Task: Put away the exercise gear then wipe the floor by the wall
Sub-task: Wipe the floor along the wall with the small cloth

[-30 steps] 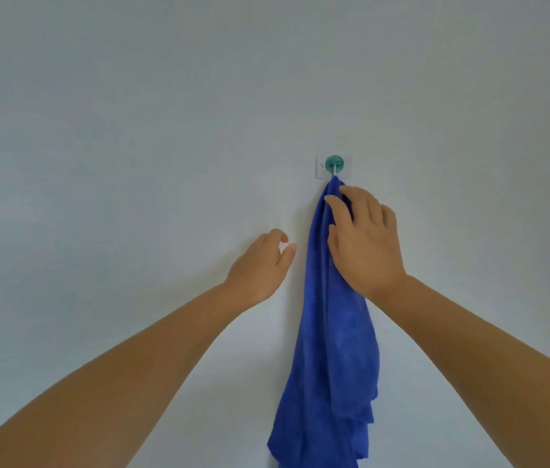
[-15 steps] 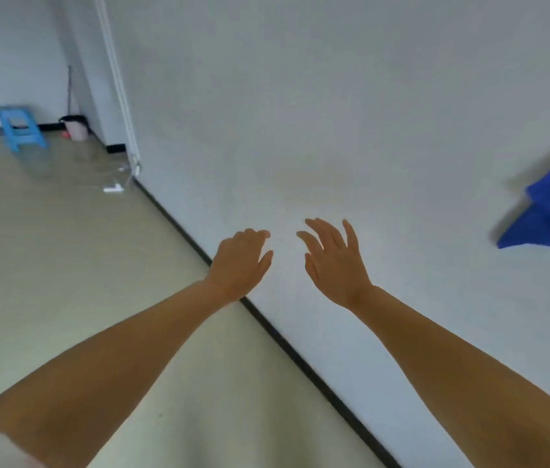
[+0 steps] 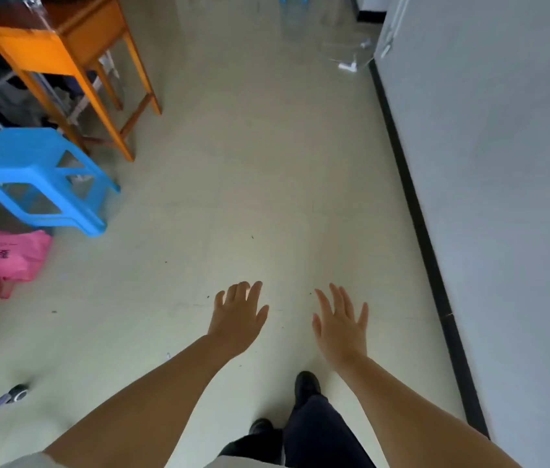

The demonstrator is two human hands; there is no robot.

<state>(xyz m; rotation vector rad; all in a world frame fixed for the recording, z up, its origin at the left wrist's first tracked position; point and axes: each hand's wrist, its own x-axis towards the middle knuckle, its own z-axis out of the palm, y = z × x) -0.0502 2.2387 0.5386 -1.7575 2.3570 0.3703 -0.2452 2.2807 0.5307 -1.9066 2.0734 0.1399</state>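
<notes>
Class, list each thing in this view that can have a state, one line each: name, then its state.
Left hand: open, fingers spread, holding nothing.
Right hand: open, fingers spread, holding nothing.
Blue stool: upright on the floor.
Wooden table: upright, standing behind the stool.
Pink bag: lying crumpled beside the stool.

Two hands, left hand and right hand; one blue stool at left; one orange table upper left; one pink bag.

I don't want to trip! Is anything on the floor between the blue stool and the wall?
No, only bare floor lies between the blue stool and the wall in the head view.
</notes>
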